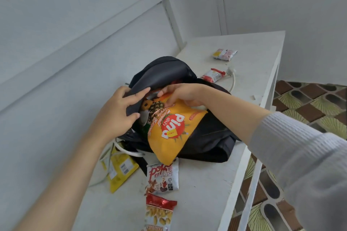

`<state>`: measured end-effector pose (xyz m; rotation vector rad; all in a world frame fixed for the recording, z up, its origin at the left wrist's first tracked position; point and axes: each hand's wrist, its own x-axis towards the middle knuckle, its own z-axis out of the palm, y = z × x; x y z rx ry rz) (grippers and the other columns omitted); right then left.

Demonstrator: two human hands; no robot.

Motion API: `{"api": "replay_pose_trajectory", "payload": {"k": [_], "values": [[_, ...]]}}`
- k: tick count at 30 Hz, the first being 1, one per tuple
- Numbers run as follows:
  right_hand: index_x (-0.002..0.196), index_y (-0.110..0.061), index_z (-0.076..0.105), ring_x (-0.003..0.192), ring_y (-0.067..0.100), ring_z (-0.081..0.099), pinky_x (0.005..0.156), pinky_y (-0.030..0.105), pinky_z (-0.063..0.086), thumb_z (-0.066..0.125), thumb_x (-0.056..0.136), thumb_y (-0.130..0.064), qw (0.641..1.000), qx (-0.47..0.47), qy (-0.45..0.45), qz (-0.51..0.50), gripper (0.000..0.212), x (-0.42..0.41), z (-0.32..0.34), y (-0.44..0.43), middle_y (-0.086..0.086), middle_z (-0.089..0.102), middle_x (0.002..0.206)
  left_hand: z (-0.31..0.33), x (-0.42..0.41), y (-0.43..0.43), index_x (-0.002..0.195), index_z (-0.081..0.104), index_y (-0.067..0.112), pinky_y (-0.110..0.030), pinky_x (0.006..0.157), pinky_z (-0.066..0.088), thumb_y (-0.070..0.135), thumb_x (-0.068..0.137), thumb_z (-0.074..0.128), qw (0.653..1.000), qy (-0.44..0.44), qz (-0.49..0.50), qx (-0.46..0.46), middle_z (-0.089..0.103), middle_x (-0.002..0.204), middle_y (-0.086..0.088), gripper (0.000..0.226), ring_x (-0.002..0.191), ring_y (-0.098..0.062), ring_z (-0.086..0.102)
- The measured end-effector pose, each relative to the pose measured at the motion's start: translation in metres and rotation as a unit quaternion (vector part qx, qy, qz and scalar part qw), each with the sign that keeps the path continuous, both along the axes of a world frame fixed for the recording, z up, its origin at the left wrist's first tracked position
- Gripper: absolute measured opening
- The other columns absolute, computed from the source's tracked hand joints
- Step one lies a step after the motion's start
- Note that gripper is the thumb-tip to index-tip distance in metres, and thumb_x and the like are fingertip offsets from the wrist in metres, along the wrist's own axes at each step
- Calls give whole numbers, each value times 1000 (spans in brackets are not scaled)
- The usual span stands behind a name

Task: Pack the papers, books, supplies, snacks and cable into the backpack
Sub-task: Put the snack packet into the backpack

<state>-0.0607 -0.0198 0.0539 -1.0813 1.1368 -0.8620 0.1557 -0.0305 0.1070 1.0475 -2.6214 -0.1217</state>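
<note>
A black backpack lies on the white table with its opening towards me. My left hand grips the flap's edge and holds it up. My right hand holds the top of a large orange biscuit bag, whose upper part sits in the opening while the rest hangs out over the front. Loose on the table are a white snack pack, a red peanut pack, a yellow pack, a red-and-white pack and a small pack. A white cable lies behind the backpack.
More white cable loops by the yellow pack at the backpack's near left. White walls close in on the left and behind. The table's right edge drops to a patterned tile floor.
</note>
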Motion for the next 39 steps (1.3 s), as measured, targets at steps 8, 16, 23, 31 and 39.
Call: {"api": "replay_pose_trajectory", "payload": {"k": [8,16,23,31,39], "values": [[124,-27,50,116,30,55,97,43,48,68,84,-18,999,19,-37,-33,45,-12,-23,12,8,49,131,-2,1,-2,136,35,46,-19,83,35,8,83,67,1000,2,-1,-7,32,111,12,72,100,-4,35],[135,-38,42,107,26,61,74,31,57,59,87,0,999,-11,-40,35,64,-16,-36,39,6,51,130,-5,-1,-7,126,34,54,-10,73,35,5,81,68,1000,11,-18,20,35,109,9,75,99,-6,38],[138,-33,44,115,30,55,88,38,54,51,87,9,997,3,-44,68,66,-14,-21,12,8,47,138,-2,-1,-6,128,38,47,-3,74,34,-1,81,67,999,27,-39,-19,36,108,9,73,97,0,35],[126,-13,59,101,23,63,79,29,56,60,81,11,994,-12,-70,-82,51,11,-18,-16,9,63,121,-1,4,-7,127,39,49,-4,76,34,1,81,67,999,26,-46,-5,36,108,10,73,95,8,33],[129,-29,52,97,25,68,86,40,55,63,88,-10,944,-67,-234,-223,47,34,-49,59,8,67,113,-3,3,-9,126,40,49,-1,75,36,1,81,67,998,45,-39,20,38,108,10,72,94,8,35]]}}
